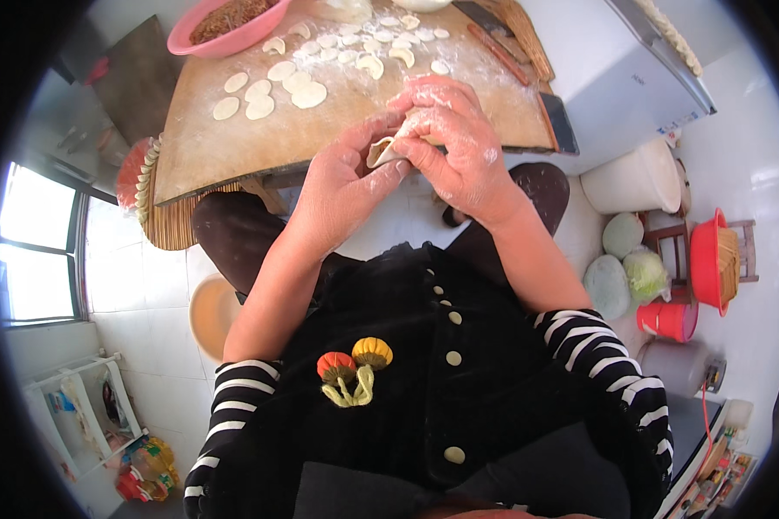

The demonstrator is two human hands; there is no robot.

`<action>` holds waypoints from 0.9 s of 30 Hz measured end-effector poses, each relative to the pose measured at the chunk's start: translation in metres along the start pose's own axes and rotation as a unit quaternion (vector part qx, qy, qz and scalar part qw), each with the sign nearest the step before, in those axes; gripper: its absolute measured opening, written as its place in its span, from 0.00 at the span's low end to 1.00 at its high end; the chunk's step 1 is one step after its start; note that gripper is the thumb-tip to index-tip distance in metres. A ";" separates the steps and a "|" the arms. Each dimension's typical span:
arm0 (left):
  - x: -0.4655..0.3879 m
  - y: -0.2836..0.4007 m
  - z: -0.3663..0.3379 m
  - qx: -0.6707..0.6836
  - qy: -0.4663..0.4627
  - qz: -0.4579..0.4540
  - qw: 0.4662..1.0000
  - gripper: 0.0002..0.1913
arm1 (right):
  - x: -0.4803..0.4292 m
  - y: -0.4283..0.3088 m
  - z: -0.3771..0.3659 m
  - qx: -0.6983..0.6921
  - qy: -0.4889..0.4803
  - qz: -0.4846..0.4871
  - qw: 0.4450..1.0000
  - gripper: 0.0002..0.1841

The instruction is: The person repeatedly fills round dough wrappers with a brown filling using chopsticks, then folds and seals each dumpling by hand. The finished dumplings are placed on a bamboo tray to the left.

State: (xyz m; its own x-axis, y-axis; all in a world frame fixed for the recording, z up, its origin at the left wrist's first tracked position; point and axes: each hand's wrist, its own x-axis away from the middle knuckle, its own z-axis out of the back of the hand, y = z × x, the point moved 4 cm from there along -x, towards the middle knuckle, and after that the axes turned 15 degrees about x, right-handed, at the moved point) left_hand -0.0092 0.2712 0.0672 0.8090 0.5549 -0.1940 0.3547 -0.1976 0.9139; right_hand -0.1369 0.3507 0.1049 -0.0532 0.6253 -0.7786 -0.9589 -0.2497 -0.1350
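Between my two floury hands is a folded dumpling (382, 153), with brown filling showing at its unsealed left end. My left hand (350, 168) supports it from the left, thumb along its lower side. From the right, my right hand (451, 139) pinches its edge between thumb and forefinger; its other fingers hide the rest. Beyond the hands, flat round dough wrappers (309, 95) lie on the floured wooden board (201, 156). Small dough pieces (347, 56) and several crescent-shaped dumplings (370, 65) lie farther back.
A pink basin of brown filling (230, 23) stands at the board's far left. At the right lie a rolling pin (497, 54), a straw brush (526, 36) and a dark-bladed cleaver (558, 123). Dumplings line a woven reed tray (162, 220) beyond the left edge. A refrigerator (623, 84) stands right.
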 end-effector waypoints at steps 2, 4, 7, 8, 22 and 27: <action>-0.002 0.005 0.001 -0.045 0.024 0.044 0.998 0.22 | -0.003 0.005 0.000 0.002 0.014 0.016 1.000 0.08; -0.001 -0.001 0.011 -0.020 0.058 0.013 0.998 0.17 | -0.005 -0.002 0.002 -0.019 0.039 0.000 0.999 0.15; 0.005 0.000 0.009 0.074 0.106 0.017 0.991 0.18 | 0.013 0.006 0.002 -0.078 0.036 -0.127 0.988 0.21; 0.004 -0.002 0.010 0.082 0.112 0.016 0.990 0.18 | 0.019 0.012 0.002 -0.070 0.008 -0.169 0.983 0.21; -0.001 -0.013 0.000 0.072 0.155 -0.058 0.984 0.20 | 0.030 0.020 -0.015 -0.235 -0.035 -0.351 0.906 0.10; -0.003 -0.013 -0.007 0.049 0.142 -0.054 0.987 0.20 | 0.028 0.022 -0.007 -0.157 -0.006 -0.256 0.954 0.08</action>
State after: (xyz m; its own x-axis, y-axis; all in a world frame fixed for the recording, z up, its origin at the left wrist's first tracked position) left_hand -0.0195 0.2775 0.0586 0.6046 0.7784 -0.1687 0.4866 -0.1934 0.8519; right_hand -0.1579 0.3570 0.0759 0.3945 0.7326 -0.5547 -0.7289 -0.1182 -0.6744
